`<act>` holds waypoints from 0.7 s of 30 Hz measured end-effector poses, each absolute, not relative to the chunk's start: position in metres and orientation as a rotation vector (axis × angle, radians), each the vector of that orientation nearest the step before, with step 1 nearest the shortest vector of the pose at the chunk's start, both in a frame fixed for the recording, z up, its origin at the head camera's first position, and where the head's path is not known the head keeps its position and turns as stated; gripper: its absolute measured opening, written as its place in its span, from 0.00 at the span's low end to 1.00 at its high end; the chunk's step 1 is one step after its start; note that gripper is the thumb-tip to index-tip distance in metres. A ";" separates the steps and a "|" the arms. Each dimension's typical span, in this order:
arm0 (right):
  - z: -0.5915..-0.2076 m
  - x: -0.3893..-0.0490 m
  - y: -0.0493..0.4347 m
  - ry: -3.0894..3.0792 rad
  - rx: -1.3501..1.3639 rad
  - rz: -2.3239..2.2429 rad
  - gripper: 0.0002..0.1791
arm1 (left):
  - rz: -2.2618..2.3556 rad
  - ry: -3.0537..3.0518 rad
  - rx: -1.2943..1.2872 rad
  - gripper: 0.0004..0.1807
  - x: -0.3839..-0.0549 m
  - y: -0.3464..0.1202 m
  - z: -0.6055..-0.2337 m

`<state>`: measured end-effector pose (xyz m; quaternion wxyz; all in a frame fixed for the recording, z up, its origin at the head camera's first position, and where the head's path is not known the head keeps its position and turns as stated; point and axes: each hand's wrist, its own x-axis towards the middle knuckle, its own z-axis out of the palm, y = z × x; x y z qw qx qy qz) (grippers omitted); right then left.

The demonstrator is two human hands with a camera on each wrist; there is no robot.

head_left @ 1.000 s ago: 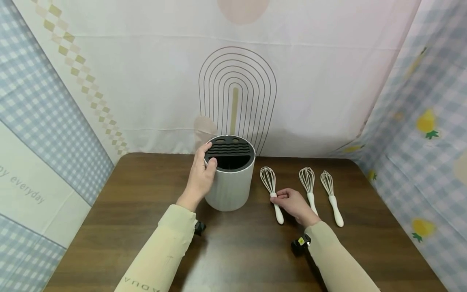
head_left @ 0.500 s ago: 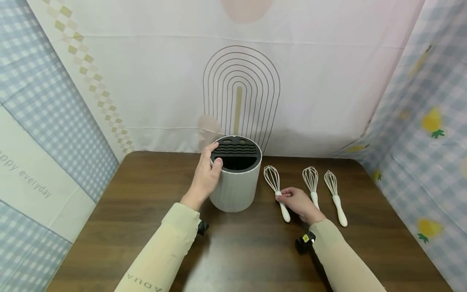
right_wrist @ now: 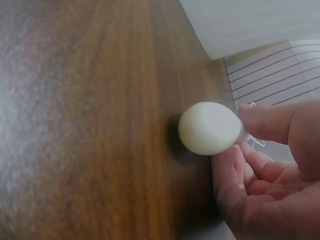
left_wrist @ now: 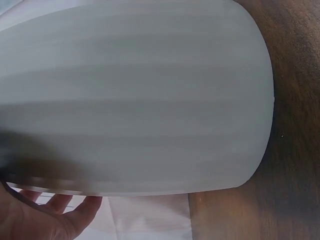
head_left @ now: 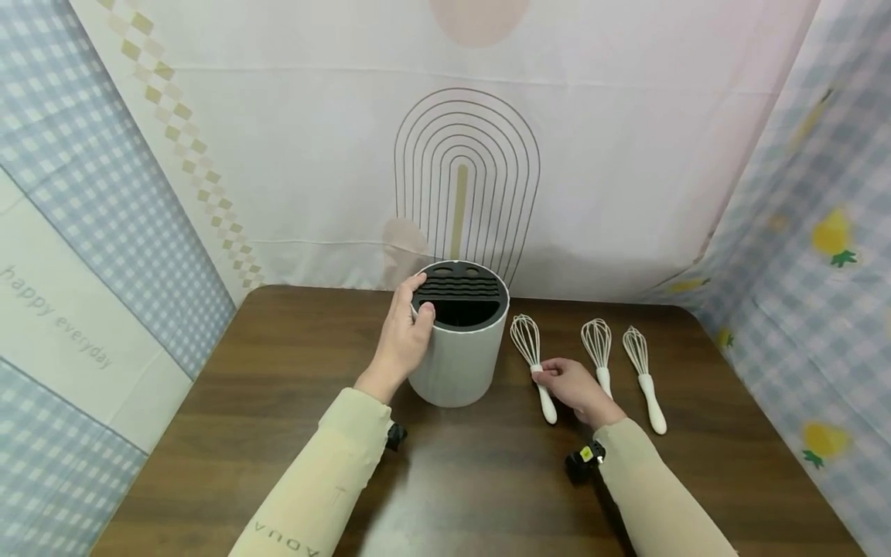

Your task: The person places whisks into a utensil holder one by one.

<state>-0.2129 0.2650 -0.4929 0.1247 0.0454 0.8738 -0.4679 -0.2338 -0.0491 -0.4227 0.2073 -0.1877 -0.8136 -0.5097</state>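
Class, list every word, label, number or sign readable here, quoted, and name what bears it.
"happy everyday": white panel of the blue-and-white checked fabric.
"AQUA", probably, at an awkward angle: left pale yellow fabric sleeve.
Yellow square patch on the black right-wrist device: any marking is too small to read.
None visible: light grey cylindrical holder, white wire whisks.

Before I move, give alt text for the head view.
The right hand pinches the leftmost white whisk; two more whisks lie to its right. The left hand grips a black-topped pale container on a wooden table.
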 end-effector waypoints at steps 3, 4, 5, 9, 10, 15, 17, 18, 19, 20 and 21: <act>-0.492 -0.214 0.264 2.538 0.137 -1.375 0.24 | -1.427 -2.251 -0.518 0.31 -0.235 -0.049 -0.423; -0.492 -0.215 0.264 2.532 0.132 -1.382 0.24 | -1.434 -2.245 -0.519 0.31 -0.235 -0.049 -0.424; -0.492 -0.215 0.263 2.522 0.133 -1.398 0.23 | -1.438 -2.247 -0.518 0.31 -0.236 -0.050 -0.424; -0.493 -0.216 0.261 2.477 0.125 -1.462 0.22 | -1.443 -2.264 -0.531 0.31 -0.237 -0.053 -0.423; -0.493 -0.216 0.261 2.468 0.123 -1.474 0.22 | -1.436 -2.277 -0.538 0.30 -0.237 -0.054 -0.423; -0.492 -0.215 0.264 2.452 0.150 -1.479 0.22 | -1.352 -2.358 -0.572 0.32 -0.238 -0.060 -0.425; -0.492 -0.214 0.265 2.450 0.158 -1.465 0.22 | -1.303 -2.378 -0.574 0.33 -0.238 -0.061 -0.427; -0.492 -0.214 0.266 2.448 0.156 -1.459 0.23 | -1.279 -2.382 -0.571 0.34 -0.238 -0.061 -0.428; -0.492 -0.214 0.266 2.443 0.157 -1.460 0.23 | -1.259 -2.383 -0.569 0.35 -0.239 -0.060 -0.429; -0.492 -0.213 0.267 2.437 0.158 -1.467 0.23 | -1.246 -2.382 -0.569 0.35 -0.239 -0.059 -0.429; -0.492 -0.213 0.267 2.432 0.163 -1.475 0.23 | -1.237 -2.379 -0.573 0.36 -0.240 -0.057 -0.430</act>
